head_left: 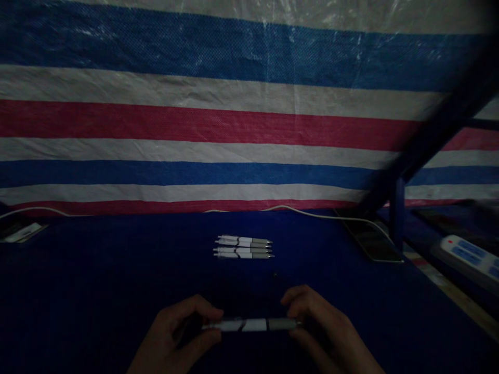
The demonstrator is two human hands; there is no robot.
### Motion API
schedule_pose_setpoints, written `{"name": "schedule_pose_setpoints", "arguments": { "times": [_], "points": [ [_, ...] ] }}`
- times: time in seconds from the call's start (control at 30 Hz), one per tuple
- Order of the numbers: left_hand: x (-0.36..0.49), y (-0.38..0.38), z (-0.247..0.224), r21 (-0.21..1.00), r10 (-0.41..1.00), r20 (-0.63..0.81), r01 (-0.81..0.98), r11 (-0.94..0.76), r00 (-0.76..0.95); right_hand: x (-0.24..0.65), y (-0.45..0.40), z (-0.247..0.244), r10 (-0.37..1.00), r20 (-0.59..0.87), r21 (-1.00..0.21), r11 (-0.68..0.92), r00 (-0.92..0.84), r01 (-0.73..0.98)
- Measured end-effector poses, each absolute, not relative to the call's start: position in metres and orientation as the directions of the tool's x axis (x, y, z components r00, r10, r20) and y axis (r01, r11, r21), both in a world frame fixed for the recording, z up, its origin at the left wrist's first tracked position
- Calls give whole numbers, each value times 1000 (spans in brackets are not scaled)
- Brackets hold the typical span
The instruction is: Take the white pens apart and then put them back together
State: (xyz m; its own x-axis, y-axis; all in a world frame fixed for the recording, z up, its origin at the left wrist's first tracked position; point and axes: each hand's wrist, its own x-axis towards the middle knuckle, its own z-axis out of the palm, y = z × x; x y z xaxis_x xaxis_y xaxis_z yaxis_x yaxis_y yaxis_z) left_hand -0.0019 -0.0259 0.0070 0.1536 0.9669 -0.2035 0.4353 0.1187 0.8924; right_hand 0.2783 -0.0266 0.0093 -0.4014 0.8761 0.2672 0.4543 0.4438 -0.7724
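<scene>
A ballpoint pen [255, 325], white with a grey grip section and dark bands, lies crosswise between my two hands near the bottom of the head view. My left hand [175, 332] pinches its clicker end between thumb and fingers. At the tip end, my right hand [323, 324] closes its thumb and fingers around the point, partly hiding it. Beyond my hands, several similar pens [244, 248] rest side by side on the dark blue surface [117, 280], tips facing right. A tiny dark piece [275, 274], too small to name, sits between those pens and my right hand.
Striped plastic sheeting [234, 124] hangs behind the surface. A white cable [312, 214] runs along the back edge. To the right are a flat dark device [372, 239], a blue frame post [396, 213] and a white power strip [468, 254]. Papers [25, 232] lie far left.
</scene>
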Motion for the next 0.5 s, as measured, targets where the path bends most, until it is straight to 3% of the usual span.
{"name": "schedule_pose_setpoints", "arguments": {
  "times": [0.1,0.5],
  "points": [
    [-3,-27,5,901,965,-205,417,121,162,280,-23,9,846,238,-773,463,-477,435],
    [-2,-27,9,896,970,-183,435,96,162,282,-22,8,835,222,-779,462,-503,424]
  ]
}}
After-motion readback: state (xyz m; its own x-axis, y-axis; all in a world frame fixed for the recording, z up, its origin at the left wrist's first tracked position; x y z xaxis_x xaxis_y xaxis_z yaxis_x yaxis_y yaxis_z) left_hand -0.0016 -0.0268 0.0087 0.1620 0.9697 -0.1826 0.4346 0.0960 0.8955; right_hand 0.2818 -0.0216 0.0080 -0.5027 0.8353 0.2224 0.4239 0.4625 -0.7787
